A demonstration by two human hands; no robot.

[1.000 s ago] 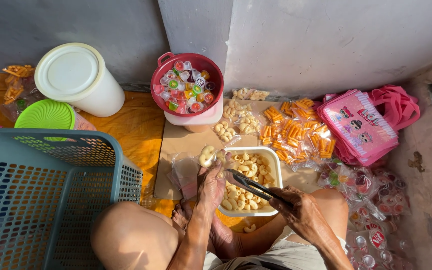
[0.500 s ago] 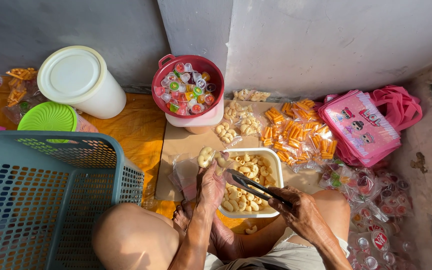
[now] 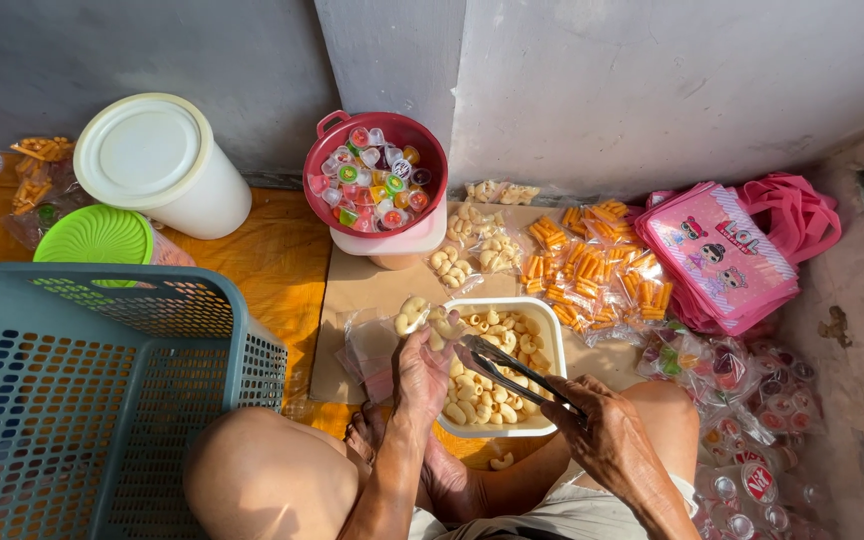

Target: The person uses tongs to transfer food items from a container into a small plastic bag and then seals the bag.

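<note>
Fingers of the left hand are pinched shut on a small clear plastic bag holding a few pale macaroni-shaped crackers, raised just over the near-left corner of the white rectangular plastic tub of the same crackers. Across that tub, the right hand is curled tight around the handle of slim metal tongs, whose tips reach out over the tub toward the bag; the tongs look nearly closed. Behind the tub sits a maroon plastic bowl of coloured jelly cups. To the tub's right lie sealed packets of orange stick snacks. Far left of it stands a teal plastic laundry basket.
</note>
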